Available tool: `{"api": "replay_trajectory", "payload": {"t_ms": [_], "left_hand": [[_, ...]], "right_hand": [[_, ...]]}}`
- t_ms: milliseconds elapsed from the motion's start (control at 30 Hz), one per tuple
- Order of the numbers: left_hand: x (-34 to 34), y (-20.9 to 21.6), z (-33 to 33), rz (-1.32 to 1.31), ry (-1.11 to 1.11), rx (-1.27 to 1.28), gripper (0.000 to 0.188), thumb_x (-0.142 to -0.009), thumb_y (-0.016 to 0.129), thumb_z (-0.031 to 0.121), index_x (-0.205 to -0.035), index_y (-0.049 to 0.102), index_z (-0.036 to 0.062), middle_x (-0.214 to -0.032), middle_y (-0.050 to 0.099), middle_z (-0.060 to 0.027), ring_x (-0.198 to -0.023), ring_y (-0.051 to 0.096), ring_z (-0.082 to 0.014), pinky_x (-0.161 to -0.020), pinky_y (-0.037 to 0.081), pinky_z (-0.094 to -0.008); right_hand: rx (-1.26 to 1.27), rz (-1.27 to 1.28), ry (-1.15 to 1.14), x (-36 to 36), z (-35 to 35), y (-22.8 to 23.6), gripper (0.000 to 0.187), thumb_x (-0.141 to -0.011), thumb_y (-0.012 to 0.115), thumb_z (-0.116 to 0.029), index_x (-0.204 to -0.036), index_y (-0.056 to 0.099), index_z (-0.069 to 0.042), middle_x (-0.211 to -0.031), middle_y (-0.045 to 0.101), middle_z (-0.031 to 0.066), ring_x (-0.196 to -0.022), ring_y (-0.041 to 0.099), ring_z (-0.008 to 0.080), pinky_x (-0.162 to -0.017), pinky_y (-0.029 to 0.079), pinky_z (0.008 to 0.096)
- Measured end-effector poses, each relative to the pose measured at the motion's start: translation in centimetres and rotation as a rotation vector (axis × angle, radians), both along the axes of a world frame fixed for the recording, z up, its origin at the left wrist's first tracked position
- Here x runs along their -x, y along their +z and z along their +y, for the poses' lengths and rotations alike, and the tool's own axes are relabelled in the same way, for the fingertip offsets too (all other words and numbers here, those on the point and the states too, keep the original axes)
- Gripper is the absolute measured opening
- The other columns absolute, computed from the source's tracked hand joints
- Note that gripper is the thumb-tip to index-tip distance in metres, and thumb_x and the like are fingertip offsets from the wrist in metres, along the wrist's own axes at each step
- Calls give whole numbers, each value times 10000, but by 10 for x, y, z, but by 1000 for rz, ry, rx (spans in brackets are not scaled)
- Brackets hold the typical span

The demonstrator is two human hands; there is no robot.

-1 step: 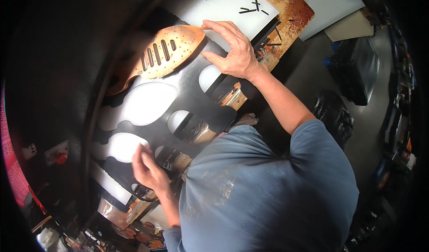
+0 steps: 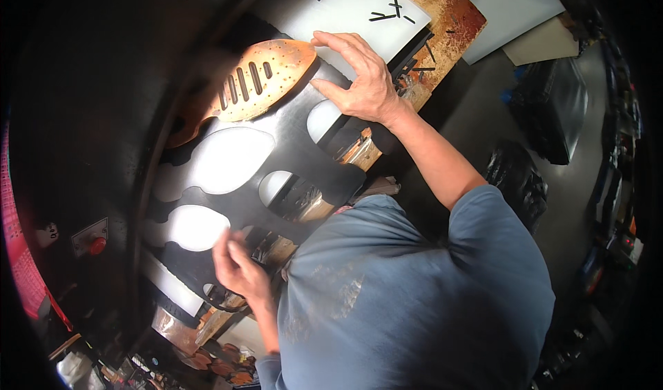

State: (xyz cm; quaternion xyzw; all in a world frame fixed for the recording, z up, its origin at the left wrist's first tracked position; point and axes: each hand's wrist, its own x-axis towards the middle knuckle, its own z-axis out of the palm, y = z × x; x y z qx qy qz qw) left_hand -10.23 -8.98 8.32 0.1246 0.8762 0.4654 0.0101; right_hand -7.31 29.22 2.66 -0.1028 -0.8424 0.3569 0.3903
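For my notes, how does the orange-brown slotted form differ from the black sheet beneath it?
The form is orange-brown; the sheet is black. The form is smaller than the sheet. The form has narrow slots, the sheet large rounded cutouts. Both have curved edges.

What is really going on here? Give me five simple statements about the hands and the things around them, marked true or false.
1. The right hand is at one end of the slotted orange-brown piece. True.
2. Both hands touch that piece. False: the left hand is apart from it, lower in the picture.
3. Thin black strips lie on a white sheet. True.
4. The person's shirt is bright yellow. False: the shirt is blue.
5. A round red button shows at the picture's left. True.
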Motion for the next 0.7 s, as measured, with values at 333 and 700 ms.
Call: {"api": "replay_trajectory", "payload": {"t_ms": [333,700], "left_hand": [[-41,-56,-1,239,-158,186,283,-923,794,34,-1188,696,20,-918,753,-117,-751,722,-256,-743,554,-382],[-45,-45,6,96,-106,183,220,-955,790,79,-1145,688,39,-775,754,-78,-754,727,-265,-782,558,-388]], "right_hand": [[-60,4,-11,2,-3,-3,653,-787,858,-72,-1401,638,-33,-1334,681,145,-1183,703,307,-1038,574,399],[-91,-69,100,2,3,13,661,-791,871,-163,-1387,635,-2,-1315,629,184,-1213,646,366,-1051,548,430]]}}
